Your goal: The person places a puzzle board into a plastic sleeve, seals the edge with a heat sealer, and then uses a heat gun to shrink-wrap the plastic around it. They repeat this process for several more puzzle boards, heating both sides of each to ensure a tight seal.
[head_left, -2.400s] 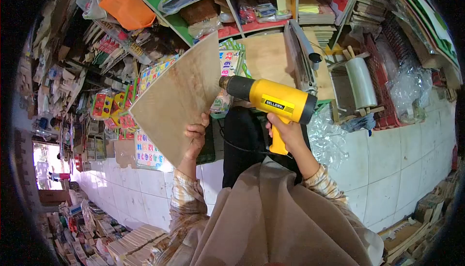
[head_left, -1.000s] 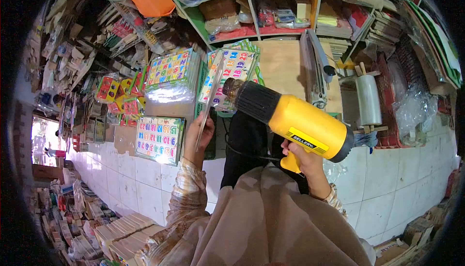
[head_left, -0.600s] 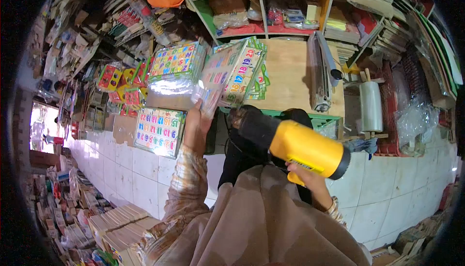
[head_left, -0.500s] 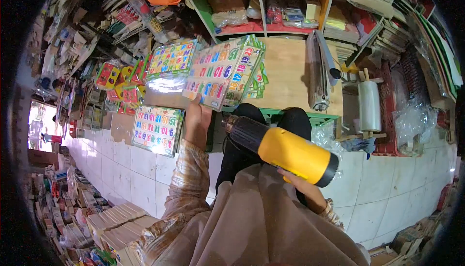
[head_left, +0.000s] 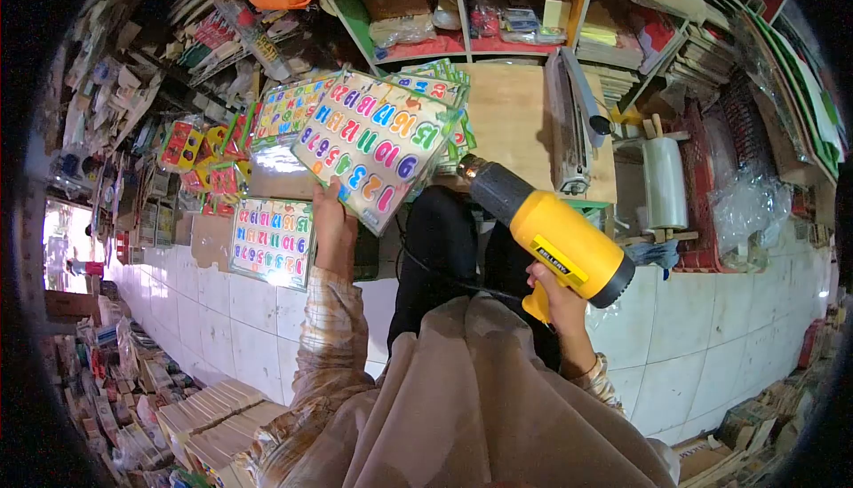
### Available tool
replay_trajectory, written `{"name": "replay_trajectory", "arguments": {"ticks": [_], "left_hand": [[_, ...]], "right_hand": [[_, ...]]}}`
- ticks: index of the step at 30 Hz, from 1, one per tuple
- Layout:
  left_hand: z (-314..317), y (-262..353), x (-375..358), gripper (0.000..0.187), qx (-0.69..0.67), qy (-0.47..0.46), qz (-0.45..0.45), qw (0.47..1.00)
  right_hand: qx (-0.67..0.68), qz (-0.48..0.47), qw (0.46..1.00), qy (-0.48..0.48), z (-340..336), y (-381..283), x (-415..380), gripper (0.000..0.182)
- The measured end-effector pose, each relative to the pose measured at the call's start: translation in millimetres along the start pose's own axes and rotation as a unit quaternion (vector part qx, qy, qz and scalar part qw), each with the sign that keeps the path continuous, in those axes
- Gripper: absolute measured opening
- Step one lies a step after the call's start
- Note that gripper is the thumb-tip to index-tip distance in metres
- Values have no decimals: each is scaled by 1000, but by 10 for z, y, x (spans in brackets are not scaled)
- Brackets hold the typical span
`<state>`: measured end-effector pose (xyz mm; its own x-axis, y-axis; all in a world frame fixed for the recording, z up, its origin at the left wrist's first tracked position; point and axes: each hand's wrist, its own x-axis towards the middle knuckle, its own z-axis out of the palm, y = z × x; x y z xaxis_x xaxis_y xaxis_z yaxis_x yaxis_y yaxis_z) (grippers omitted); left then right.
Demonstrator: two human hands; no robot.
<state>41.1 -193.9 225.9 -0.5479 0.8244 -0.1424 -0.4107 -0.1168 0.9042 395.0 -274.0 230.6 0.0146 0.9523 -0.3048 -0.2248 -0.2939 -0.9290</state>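
Observation:
My left hand (head_left: pixel 332 222) grips the lower edge of a number puzzle board (head_left: pixel 369 146), tilted and held up over the low table. Coloured numerals cover the board, and its surface looks wrapped in clear film. My right hand (head_left: pixel 560 297) is wrapped round the handle of a yellow heat gun (head_left: pixel 569 244), whose dark nozzle points up and left toward the board without touching it. Behind the held board lie more number boards (head_left: pixel 435 79) and an alphabet board (head_left: pixel 275 113). Another number board (head_left: pixel 271 241) lies flat at the table's left front.
A long bar sealer (head_left: pixel 570 124) stands on the wooden table (head_left: pixel 506 106). To its right is a roll of clear film (head_left: pixel 665 183) beside a red crate (head_left: pixel 702 222). Shelves (head_left: pixel 524 53) stand behind the table. Wrapped red and yellow packs (head_left: pixel 209 155) lie left. Cardboard (head_left: pixel 213 417) is stacked lower left.
My left hand has raised and tilted the number board, turning its face toward me. The heat gun has turned and shifted slightly right, its nozzle now higher and its label showing.

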Motion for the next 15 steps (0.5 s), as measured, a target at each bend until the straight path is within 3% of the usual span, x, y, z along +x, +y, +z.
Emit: {"name": "replay_trajectory", "arguments": {"ticks": [6,15], "left_hand": [[-75,211,-32,44,21,-5,4,1000],[-372,318,118,53,175,-141,-20,974]], "right_hand": [[31,35,999,-18,-211,-104,33,17],[54,61,996,-41,-332,-85,22,25]]}}
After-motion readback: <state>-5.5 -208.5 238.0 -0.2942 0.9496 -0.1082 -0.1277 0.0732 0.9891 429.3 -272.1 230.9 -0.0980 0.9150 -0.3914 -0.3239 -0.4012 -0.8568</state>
